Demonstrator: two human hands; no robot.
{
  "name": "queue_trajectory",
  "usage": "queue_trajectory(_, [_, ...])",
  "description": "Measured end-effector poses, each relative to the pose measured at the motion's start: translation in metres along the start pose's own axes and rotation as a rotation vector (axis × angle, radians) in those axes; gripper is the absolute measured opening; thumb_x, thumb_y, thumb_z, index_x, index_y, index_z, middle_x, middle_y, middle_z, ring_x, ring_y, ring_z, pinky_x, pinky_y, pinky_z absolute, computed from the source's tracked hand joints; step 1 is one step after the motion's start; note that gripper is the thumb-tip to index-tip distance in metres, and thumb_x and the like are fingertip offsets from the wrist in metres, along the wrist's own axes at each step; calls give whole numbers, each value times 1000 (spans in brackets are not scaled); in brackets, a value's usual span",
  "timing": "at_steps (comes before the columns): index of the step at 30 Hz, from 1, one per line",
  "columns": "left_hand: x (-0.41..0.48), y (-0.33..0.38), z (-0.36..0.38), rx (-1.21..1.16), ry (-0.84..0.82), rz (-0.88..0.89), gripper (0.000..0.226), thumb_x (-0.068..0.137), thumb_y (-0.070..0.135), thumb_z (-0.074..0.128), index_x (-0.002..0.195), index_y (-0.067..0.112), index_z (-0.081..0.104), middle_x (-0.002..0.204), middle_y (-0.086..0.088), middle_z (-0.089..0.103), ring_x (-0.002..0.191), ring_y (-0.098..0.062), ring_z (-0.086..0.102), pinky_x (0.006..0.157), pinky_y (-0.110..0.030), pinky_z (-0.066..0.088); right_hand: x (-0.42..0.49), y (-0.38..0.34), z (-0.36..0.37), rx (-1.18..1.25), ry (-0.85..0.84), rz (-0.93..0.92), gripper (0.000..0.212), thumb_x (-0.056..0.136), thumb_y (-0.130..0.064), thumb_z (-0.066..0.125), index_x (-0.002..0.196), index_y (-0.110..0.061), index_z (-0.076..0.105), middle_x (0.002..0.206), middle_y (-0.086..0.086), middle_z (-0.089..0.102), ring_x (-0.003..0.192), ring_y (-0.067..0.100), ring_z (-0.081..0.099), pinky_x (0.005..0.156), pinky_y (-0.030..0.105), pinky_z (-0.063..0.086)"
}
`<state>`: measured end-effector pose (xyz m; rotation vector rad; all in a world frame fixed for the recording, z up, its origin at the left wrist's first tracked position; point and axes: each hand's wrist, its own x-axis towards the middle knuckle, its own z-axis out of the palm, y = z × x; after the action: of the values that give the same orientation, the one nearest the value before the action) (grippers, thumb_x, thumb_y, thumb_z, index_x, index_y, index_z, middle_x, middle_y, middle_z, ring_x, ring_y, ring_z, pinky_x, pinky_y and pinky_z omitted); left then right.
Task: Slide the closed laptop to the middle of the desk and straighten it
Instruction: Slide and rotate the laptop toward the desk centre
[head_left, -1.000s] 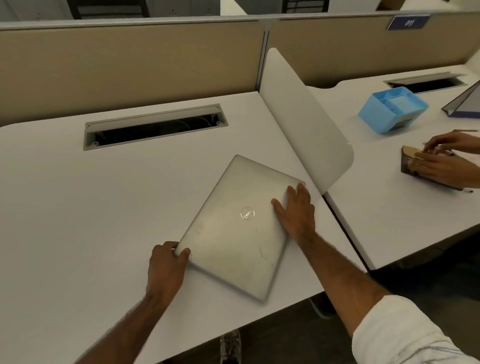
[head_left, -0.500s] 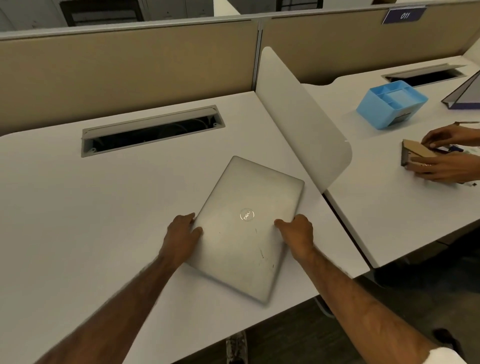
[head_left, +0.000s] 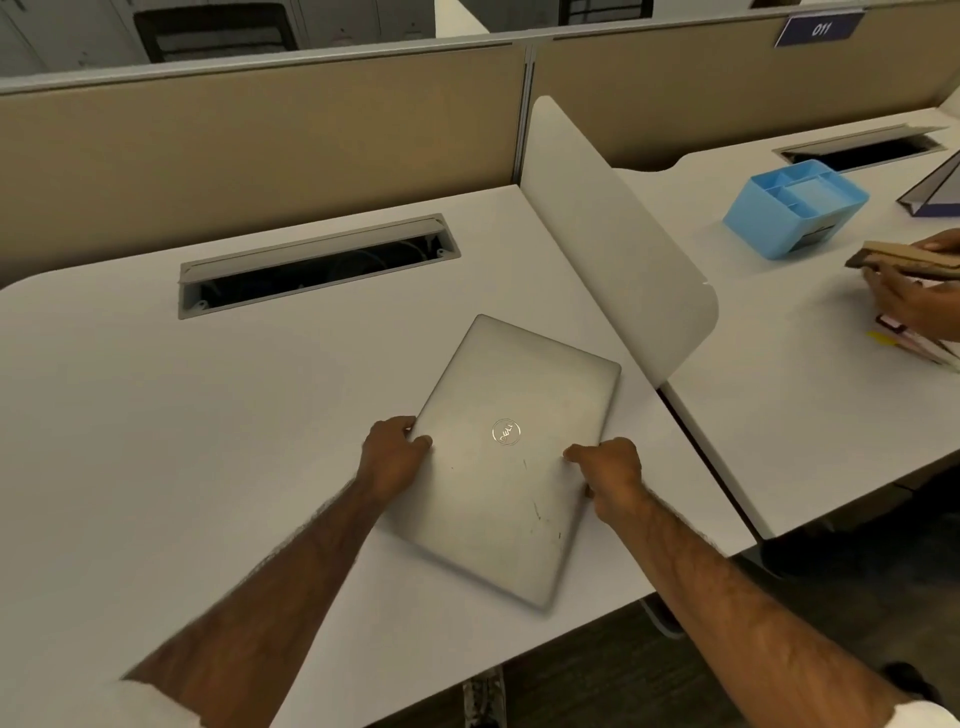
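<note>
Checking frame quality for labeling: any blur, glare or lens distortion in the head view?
Head view: the laptop is soft along its near corner, and the left hand and right hand have slightly smeared edges; wide-angle bowing curves the desk edges and partition tops; lighting is dim, warm and even, with no strong glare, only a faint sheen on the lid.

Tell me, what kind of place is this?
Probably an open-plan office: desks split by beige partitions, a cable slot in the desktop, and a numbered sign on the partition.

Left hand (head_left: 390, 458) fingers under laptop (head_left: 511, 457) edge hidden; binder (head_left: 935, 195) cut off right.
</note>
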<state>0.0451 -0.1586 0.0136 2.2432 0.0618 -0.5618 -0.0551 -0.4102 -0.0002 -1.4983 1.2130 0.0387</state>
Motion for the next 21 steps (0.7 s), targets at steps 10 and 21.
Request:
queue_trajectory(10, [6, -12, -29, -24, -7, -47, 38, 88, 22, 63, 124, 13, 72, 124, -10, 70, 116, -34, 66, 103, -41, 52, -24, 6, 34, -30, 25, 57, 52, 73, 4, 76, 121, 13, 57, 124, 31, 65, 107, 45, 67, 76, 37, 48])
queue_trajectory(21, [9, -43, -73, -54, 22, -64, 36, 87, 13, 52, 116, 9, 75, 113, -20, 72, 107, -40, 68, 85, -34, 52, -58, 1, 86, -144, 33, 26, 56, 73, -4, 76, 122, 8, 53, 127, 29, 63, 112, 47, 67, 81, 45, 54])
